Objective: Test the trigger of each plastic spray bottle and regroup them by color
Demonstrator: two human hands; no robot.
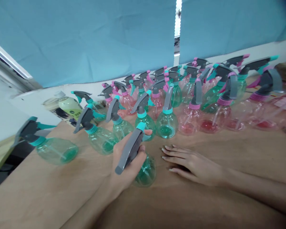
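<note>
My left hand (126,159) is wrapped round the neck of a green spray bottle (146,171) with a grey and teal trigger head. The bottle stands on the wooden table (186,206), its nozzle end pointing away from me. Palm down on the tabletop lies my right hand (193,163), fingers stretched out and holding nothing, a short way right of that bottle. Just beyond my hands are another green spray bottle (166,125) and a pink spray bottle (188,122).
Several more green and pink spray bottles crowd the back and right of the table. Off to the left stands a single green spray bottle (57,151). A pale green bottle with a white cap (70,105) is at the back left, before a wall with a blue sheet (105,38).
</note>
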